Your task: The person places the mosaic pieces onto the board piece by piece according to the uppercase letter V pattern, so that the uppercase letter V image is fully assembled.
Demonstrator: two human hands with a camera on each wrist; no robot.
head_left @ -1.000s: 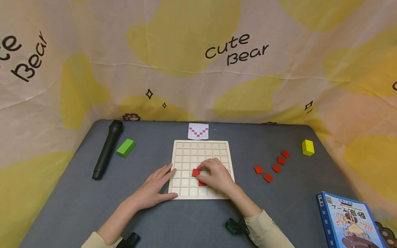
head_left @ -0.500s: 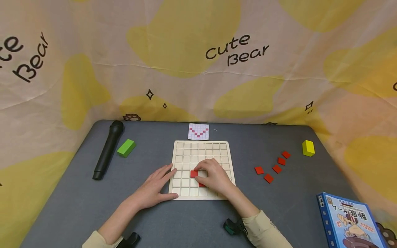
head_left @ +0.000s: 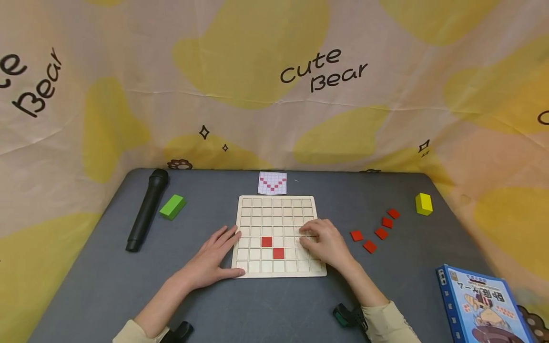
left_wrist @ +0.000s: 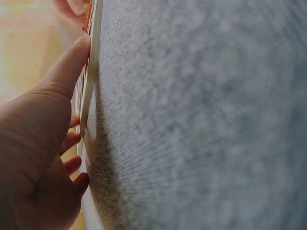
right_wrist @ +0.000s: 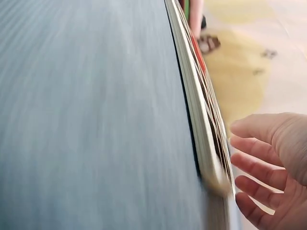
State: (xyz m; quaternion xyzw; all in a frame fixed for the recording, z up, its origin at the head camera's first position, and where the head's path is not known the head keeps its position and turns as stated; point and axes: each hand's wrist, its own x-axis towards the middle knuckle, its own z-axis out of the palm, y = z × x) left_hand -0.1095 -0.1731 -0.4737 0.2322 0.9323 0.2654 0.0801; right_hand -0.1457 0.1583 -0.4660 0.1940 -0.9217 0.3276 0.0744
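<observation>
A pale grid board (head_left: 279, 212) lies on the grey table, with one red square tile (head_left: 267, 242) and a second red tile (head_left: 278, 253) sitting in its cells, diagonal to each other. My left hand (head_left: 214, 259) rests on the board's left edge, fingers spread; its thumb touches the rim (left_wrist: 93, 57) in the left wrist view. Over the board's right side, my right hand (head_left: 329, 244) holds nothing, its fingers relaxed and apart. Several loose red tiles (head_left: 381, 233) lie right of that hand. A small card with a pink V-shaped pattern (head_left: 272, 183) lies behind the board.
A black microphone (head_left: 147, 209) and a green block (head_left: 173, 207) lie at the left. On the right are a yellow block (head_left: 423, 204) and, nearer, a blue box (head_left: 482, 305). A patterned cloth (head_left: 240, 71) hangs behind the table.
My right hand has let go of a red tile, which now lies flat in a cell, and moved right towards the board's edge. My left hand has stayed on the board.
</observation>
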